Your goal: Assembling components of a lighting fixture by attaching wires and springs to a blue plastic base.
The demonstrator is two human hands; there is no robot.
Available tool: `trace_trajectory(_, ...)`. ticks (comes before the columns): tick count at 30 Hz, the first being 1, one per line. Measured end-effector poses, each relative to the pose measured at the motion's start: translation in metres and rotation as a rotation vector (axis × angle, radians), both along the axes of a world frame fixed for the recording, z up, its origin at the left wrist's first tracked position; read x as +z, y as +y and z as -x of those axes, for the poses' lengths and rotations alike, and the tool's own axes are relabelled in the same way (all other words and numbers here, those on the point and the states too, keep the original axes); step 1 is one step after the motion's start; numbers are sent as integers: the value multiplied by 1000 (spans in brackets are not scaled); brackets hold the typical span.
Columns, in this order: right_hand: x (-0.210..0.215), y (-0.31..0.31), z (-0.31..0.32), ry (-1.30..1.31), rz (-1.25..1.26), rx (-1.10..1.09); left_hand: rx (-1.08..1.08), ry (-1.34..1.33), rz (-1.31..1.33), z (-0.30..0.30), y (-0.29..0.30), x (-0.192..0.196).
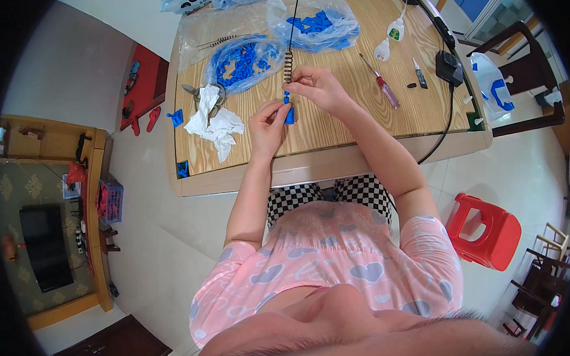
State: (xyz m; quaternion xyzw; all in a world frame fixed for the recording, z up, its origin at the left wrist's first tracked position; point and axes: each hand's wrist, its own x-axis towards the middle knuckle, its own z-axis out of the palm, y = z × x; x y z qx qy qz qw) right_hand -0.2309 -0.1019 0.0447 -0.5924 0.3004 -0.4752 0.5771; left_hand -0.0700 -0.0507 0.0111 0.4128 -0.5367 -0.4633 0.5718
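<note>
Over the near part of the wooden table, my left hand (pixel 268 128) pinches a small blue plastic piece (pixel 289 115) at its near end. A thin black rod with a coil spring (pixel 288 66) rises from this piece toward the far side, with a small blue tip at its far end. My right hand (pixel 318 88) closes its fingertips on the near end of the spring, just above the blue piece. The exact contact under the right fingertips is partly hidden.
Beyond my hands lie a bag of small blue parts (pixel 243 61) and a bag of larger ones (pixel 317 23). White crumpled tissue (pixel 217 124) covers pliers on the left. To the right are a screwdriver (pixel 382 85), glue bottles (pixel 382 50), a small tube (pixel 419 74) and a black power adapter (pixel 449 67).
</note>
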Motion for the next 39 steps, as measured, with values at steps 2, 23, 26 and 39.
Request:
trace_trajectory(2, -2, -1, 0, 9, 21, 5, 7, 22, 1, 0, 1, -2)
trace_trajectory(23, -2, -5, 0, 106, 204, -71, 259, -200, 224, -3, -9, 14)
trace_trajectory(26, -2, -4, 0, 139, 201, -66, 234, -253, 279, -8, -13, 35)
trace_trajectory(39, -10, -8, -2, 41, 152, -127, 20, -316, 194, -4, -53, 62)
